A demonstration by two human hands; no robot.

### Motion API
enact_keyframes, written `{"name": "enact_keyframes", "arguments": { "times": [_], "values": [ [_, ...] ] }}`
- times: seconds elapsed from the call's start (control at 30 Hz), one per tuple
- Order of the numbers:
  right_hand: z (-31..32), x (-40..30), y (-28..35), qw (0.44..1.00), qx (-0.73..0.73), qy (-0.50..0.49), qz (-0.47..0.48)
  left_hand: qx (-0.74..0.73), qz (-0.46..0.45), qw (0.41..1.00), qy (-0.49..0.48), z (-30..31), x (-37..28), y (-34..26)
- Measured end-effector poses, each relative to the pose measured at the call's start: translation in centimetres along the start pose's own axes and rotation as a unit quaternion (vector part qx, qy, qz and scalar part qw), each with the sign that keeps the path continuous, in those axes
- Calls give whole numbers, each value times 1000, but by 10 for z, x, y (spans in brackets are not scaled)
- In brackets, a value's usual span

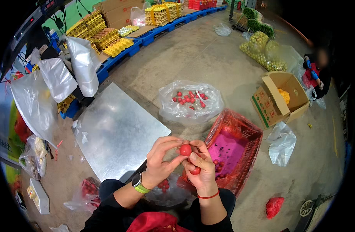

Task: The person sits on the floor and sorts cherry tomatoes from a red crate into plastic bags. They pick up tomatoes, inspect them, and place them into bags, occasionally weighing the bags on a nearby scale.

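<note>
My left hand point(163, 161) holds a small round red fruit point(185, 150), perhaps a cherry tomato or a radish, between thumb and fingers. My right hand point(201, 165) touches that fruit's side and has more red fruits point(195, 170) in its curled fingers. Beneath my wrists a clear plastic bag point(168, 197) holds more of them. A red plastic crate point(244, 171) with a film lining and a pink bottom stands by my right hand, several fruits lying in its near end. Beyond my hands, an open clear bag point(192, 116) on the floor contains several red fruits.
A metal platform point(116, 130) lies at left, with plastic bags point(83, 63) hanging behind it. An open cardboard box point(270, 107) stands right, near a co-worker with blue gloves point(314, 75). Egg trays point(119, 47) are stacked on blue pallets point(148, 37). A red bag point(274, 207) lies at lower right.
</note>
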State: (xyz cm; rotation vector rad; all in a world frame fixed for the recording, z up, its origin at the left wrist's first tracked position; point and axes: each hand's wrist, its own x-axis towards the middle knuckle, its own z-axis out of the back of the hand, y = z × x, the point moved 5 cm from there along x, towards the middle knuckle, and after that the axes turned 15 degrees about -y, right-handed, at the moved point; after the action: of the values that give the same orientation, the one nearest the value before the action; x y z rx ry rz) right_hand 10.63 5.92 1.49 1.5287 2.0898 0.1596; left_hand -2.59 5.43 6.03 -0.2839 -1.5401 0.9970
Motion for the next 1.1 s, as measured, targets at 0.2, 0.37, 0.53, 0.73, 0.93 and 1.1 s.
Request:
{"name": "enact_keyframes", "arguments": {
  "times": [0.2,0.37,0.53,0.73,0.93,1.1],
  "values": [
    [11,6,-9,1000,18,15,-11,72,-58,993,67,7,1,-2],
    [25,15,-15,999,-24,-4,-36,26,75,997,-9,7,1,14],
    [37,24,-19,992,23,-109,-54,-137,227,964,-4,9,-12,38],
    [33,21,45,988,155,1,-5,-146,338,930,-10,17,-11,52],
    [102,23,110,910,347,-160,159,-240,455,857,-33,3,-31,79],
    [99,17,115,917,377,-66,114,-77,277,933,215,7,-36,63]
  ]
}}
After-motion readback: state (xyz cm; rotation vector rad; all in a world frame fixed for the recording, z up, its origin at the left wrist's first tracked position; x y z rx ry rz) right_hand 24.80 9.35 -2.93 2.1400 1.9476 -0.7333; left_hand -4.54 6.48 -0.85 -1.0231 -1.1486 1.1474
